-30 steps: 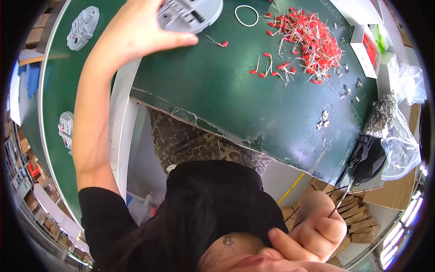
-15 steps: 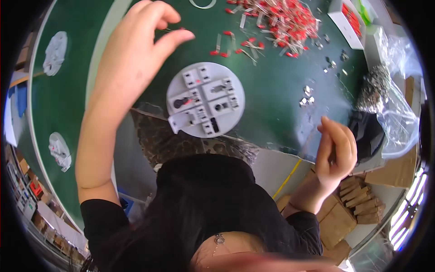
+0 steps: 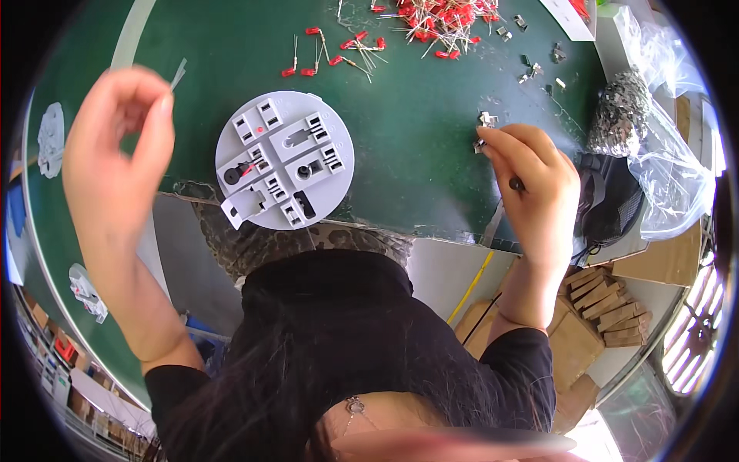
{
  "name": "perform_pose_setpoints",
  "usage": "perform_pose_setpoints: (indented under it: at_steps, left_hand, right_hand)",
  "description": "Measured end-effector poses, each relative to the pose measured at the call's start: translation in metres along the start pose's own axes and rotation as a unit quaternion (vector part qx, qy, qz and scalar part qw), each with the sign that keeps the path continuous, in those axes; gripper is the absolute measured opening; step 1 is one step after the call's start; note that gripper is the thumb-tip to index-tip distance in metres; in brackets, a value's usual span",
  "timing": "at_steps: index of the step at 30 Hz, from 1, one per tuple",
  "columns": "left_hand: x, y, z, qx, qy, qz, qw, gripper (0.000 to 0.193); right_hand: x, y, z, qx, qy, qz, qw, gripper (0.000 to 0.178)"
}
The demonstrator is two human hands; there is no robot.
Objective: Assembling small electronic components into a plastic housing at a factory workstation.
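My left hand [image 3: 119, 146] is raised at the left, blurred, with thumb and forefinger closed in a pinch. A thin pale strip [image 3: 178, 73] sticks out at its fingertips; its kind is too blurred to tell. My right hand [image 3: 535, 173] pinches a small shiny metal clip [image 3: 479, 144] at the tabletop. A dark round end [image 3: 516, 183] of something shows inside that hand; the rest is hidden. Between my hands lies a round grey plastic base [image 3: 331, 181] with raised slotted blocks, a black round part [image 3: 233, 175] and a small red part in it.
Red-headed parts with wire leads [image 3: 443, 23] are heaped at the far side, several lying apart. Loose metal clips [image 3: 531, 73] lie at the right, near a foil-like bundle [image 3: 618, 115] and clear plastic bag [image 3: 677, 181]. More grey bases [image 3: 51, 138] lie at the left.
My left hand has pulled left and nearer, away from the heap. My right hand has moved up onto the metal clips and closed there. The view has shifted; the base sits further left.
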State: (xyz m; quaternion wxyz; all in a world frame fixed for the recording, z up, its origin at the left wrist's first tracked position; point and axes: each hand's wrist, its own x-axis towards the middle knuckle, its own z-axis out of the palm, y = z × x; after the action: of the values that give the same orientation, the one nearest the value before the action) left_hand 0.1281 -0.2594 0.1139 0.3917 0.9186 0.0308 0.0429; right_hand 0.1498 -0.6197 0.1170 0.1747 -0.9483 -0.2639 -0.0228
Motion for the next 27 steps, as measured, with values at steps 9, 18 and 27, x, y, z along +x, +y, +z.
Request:
perform_pose_setpoints:
  at_steps: [9,18,27]
  left_hand:
    - [-0.054,0.005,0.056,-0.117,0.033,0.180,0.976,0.025]
    - [-0.022,0.012,0.051,-0.013,0.017,0.162,0.987,0.018]
    - [-0.023,0.016,0.044,0.028,0.015,0.140,0.990,0.017]
  right_hand:
    - [0.014,-0.025,0.006,0.015,0.014,-0.003,1.000,0.021]
    - [0.033,-0.084,0.052,0.116,0.009,-0.075,0.990,0.034]
    - [0.026,-0.085,0.053,0.170,0.029,-0.046,0.984,0.034]
